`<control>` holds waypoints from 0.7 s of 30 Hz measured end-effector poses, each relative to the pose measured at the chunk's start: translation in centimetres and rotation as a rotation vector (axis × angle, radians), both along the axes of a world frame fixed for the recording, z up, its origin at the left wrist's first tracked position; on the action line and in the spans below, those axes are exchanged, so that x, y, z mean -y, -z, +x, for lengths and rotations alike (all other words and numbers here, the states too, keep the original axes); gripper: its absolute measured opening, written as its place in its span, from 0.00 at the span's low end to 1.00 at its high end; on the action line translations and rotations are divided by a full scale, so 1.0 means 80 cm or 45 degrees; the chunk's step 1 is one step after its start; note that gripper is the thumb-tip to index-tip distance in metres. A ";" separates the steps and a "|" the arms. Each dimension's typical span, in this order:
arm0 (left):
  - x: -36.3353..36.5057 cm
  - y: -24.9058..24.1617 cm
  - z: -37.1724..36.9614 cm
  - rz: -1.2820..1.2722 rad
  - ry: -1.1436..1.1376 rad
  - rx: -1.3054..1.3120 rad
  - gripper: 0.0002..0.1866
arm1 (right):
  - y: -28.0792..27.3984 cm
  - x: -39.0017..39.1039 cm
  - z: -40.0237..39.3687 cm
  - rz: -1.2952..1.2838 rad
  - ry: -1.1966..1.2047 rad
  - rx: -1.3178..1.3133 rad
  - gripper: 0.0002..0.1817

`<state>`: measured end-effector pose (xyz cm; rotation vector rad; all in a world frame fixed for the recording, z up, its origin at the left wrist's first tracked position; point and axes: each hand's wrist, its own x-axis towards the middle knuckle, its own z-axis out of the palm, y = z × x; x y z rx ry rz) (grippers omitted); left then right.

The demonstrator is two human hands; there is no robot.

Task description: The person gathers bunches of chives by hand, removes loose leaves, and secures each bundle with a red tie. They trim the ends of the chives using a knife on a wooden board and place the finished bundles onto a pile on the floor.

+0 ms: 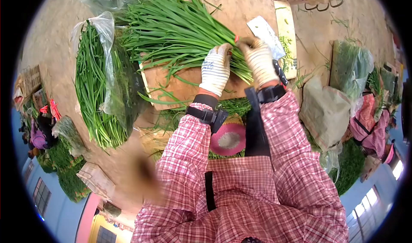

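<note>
A large bunch of long green leafy stalks (180, 30) lies across a wooden board (182, 82), its cut ends toward the right. My left hand (216, 67), in a white striped glove, is closed at the near side of the bunch near its stem end. Its fingertips are by a small red band (236, 38) at the stems. On the other side of the stems my right hand (257, 58), also gloved, has its fingers curled together at the band. Whether the fingers pinch the band itself is too small to tell. A knife (280, 72) with a black handle lies beside my right wrist.
A white card-like sheet (265, 34) lies at the board's right. Plastic-bagged greens (96, 84) are at the left, and another bag of greens (352, 65) is at the right. A pink bowl (227, 139) sits below my hands. A person in pink (370, 123) is at the far right.
</note>
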<state>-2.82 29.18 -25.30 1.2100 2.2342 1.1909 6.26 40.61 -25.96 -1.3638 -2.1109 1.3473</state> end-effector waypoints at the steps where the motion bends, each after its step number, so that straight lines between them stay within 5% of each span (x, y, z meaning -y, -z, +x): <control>1: 0.003 0.000 0.002 0.039 -0.024 0.016 0.14 | -0.039 -0.012 -0.005 -0.135 -0.011 0.029 0.11; 5: 0.011 0.003 0.009 0.131 -0.085 -0.050 0.13 | -0.030 -0.043 0.024 -0.114 -0.146 -0.034 0.17; 8: 0.021 0.007 0.017 0.157 -0.153 -0.057 0.13 | -0.044 -0.033 0.041 0.201 -0.412 0.373 0.22; 11: 0.028 0.005 0.029 0.160 -0.330 0.111 0.14 | -0.043 -0.032 0.037 0.139 -0.372 0.565 0.24; 15: 0.047 0.029 0.043 0.150 -0.449 0.329 0.14 | -0.039 -0.038 0.023 0.190 -0.578 0.775 0.22; 16: 0.055 0.038 0.043 0.166 -0.469 0.393 0.15 | -0.046 -0.035 0.025 0.447 -0.614 0.828 0.18; 21: 0.073 0.024 0.046 0.075 -0.504 0.581 0.21 | -0.061 -0.040 0.024 0.585 -0.619 0.705 0.12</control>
